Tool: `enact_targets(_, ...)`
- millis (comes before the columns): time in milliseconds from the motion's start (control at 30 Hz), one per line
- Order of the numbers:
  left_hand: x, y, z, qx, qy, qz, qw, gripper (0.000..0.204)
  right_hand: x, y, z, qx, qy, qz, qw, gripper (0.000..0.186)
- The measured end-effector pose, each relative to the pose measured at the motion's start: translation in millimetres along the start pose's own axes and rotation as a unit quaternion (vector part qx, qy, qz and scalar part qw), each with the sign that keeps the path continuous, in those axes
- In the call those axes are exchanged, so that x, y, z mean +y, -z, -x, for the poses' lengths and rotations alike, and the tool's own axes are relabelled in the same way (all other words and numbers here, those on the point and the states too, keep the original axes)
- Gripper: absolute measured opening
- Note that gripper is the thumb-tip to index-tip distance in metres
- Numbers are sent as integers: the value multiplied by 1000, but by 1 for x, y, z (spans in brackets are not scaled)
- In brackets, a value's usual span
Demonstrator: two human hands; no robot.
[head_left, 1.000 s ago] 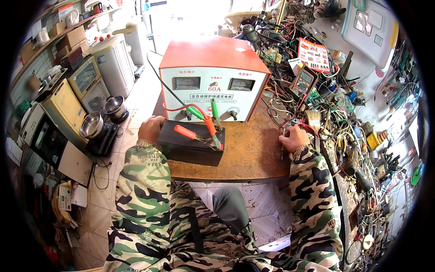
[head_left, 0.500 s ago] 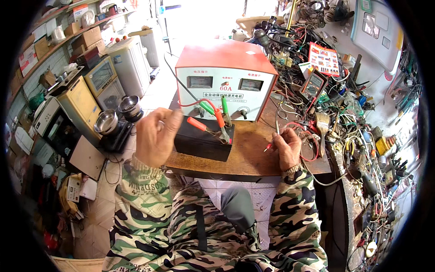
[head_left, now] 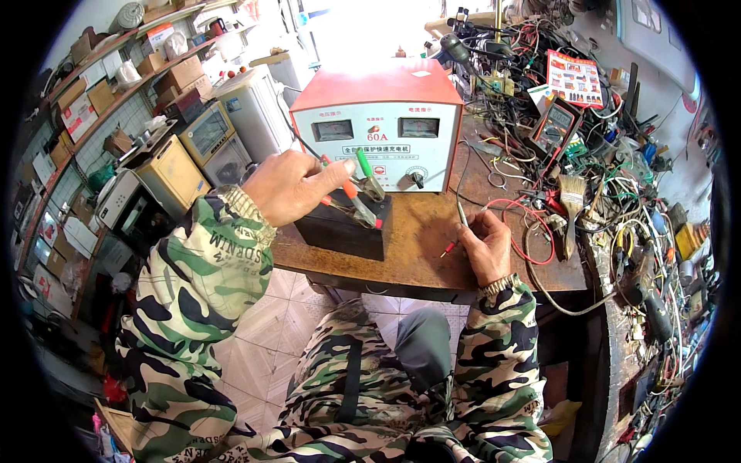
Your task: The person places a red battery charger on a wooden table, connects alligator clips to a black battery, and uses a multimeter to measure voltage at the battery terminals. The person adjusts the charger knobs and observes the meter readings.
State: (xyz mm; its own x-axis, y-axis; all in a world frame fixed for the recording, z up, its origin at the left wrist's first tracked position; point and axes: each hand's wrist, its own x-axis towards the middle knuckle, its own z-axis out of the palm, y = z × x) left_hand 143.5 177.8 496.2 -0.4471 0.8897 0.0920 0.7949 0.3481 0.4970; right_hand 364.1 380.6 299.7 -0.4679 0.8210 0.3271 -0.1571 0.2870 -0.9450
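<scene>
A black battery (head_left: pixel 340 231) sits on the wooden bench in front of a red-topped charger (head_left: pixel 370 119) with two meters. Metal clamps with red handles (head_left: pixel 360 202) and green handles (head_left: pixel 364 163) grip near the battery's top. My left hand (head_left: pixel 289 185) is over the battery's left end, thumb pointing right across the clamps, before the charger's lower left; its fingertips are hidden, so any hold cannot be made out. My right hand (head_left: pixel 486 245) rests by the bench's front right, closed around test probes (head_left: pixel 461 214), one with a red tip (head_left: pixel 448 251) pointing left.
A multimeter (head_left: pixel 557 122) leans on tangled wires at the right, near a paintbrush (head_left: pixel 572 197) and a red cable (head_left: pixel 532 212). The charger's right knob (head_left: pixel 417 179) shows. Laden shelves (head_left: pixel 116 108) and appliances stand at the left.
My left hand has moved forward and right, from beside the battery to over it and the clamps. The view has shifted; my right hand keeps its hold on the probes.
</scene>
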Motion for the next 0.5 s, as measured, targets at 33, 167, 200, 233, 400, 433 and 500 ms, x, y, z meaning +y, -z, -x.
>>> enact_targets(33,-10,-6,-5,7,-13,15,1000,63,2,1,0,0,1,4,1000,14)
enact_targets(167,-22,-14,-20,31,-22,25,999,52,4,9,0,4,-1,-8,1000,14)
enact_targets(200,-22,-14,-20,41,-19,18,999,51,5,8,1,3,-5,-23,1000,14)
enact_targets(233,-20,-14,-17,50,-12,67,996,50,8,7,1,5,-2,-19,1000,15)
enact_targets(400,-38,22,8,60,24,66,996,53,2,3,3,6,5,-25,1000,15)
enact_targets(433,-49,30,19,60,54,61,995,54,3,2,3,1,2,23,1000,15)
enact_targets(500,-77,10,-6,41,43,104,993,55,6,18,1,34,1,39,999,15)
